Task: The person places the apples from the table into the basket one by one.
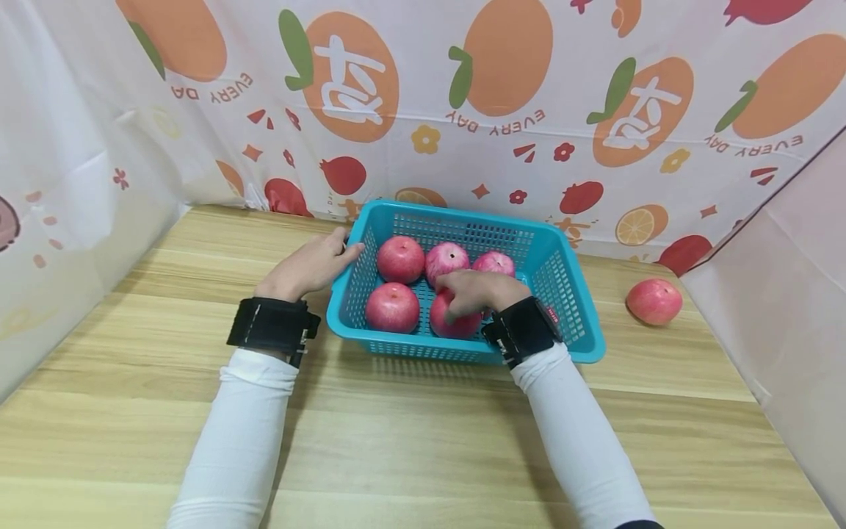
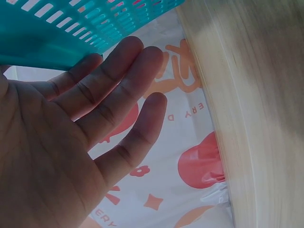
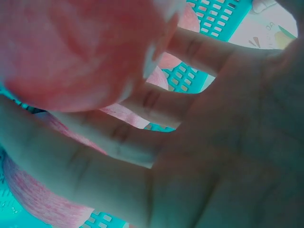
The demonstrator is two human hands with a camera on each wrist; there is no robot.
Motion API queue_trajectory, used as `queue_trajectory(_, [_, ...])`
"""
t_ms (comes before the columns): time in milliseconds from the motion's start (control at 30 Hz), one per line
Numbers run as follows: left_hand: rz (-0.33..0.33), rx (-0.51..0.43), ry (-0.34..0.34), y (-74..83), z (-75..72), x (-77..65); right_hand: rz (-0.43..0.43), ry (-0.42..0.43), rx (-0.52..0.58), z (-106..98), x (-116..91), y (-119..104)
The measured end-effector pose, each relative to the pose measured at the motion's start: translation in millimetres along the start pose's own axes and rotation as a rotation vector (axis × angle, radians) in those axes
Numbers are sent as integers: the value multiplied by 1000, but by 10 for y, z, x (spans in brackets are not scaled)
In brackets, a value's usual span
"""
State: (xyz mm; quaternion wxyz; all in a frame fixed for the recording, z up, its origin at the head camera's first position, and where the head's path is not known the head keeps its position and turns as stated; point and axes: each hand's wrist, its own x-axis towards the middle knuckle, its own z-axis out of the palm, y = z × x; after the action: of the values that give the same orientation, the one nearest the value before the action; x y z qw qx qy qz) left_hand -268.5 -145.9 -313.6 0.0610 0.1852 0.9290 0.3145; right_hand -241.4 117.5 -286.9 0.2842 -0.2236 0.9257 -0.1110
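A turquoise plastic basket [image 1: 456, 213] with slotted walls stands on the table with several red apples in it. My left hand [image 1: 311, 264] is at its left end, thumb over the rim and index finger against the outer side; the other fingers extend loosely in the left wrist view. Inside the basket my right hand [image 1: 477, 288] grips the front middle apple [image 1: 454, 322], its fingers around the fruit in the right wrist view. To its left sits another apple [image 1: 393, 307]. Behind them are a back left apple [image 1: 400, 258], a streaked middle one [image 1: 446, 258] and a partly covered one [image 1: 493, 261].
A single apple [image 1: 654, 301] lies on the wooden table [image 1: 396, 441] to the right of the basket. A fruit-printed white sheet [image 1: 423, 154] hangs right behind the basket, and pale sheets close off the left and right sides.
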Motion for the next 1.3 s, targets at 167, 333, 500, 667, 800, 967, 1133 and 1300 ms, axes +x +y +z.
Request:
queue_trajectory(167, [1,2,1,-4,2,10,14,-6,20,2,-21,-5])
queue_trajectory(333, [4,5,3,-6,2,8,25,-12,36,5,-22,-10])
queue_trajectory(500, [8,17,9,-2,-2,-2,32,-18,33,2,-19,-16])
queue_trajectory(667, [14,15,7,10,-9,-7,41,-18,39,-2,-35,-14])
queue_trajectory(800, [13,14,-5,10,-13,-10,58,-4,5,-18,-84,15])
queue_trajectory(967, [7,3,-8,11,-11,-12,52,40,-33,-75,-176,74])
queue_trajectory(1133, [9,14,10,22,-13,-12,10,123,-45,-156,-229,131])
queue_trajectory(1300, [9,17,2,15,-10,-10,3,191,-49,-187,-242,184])
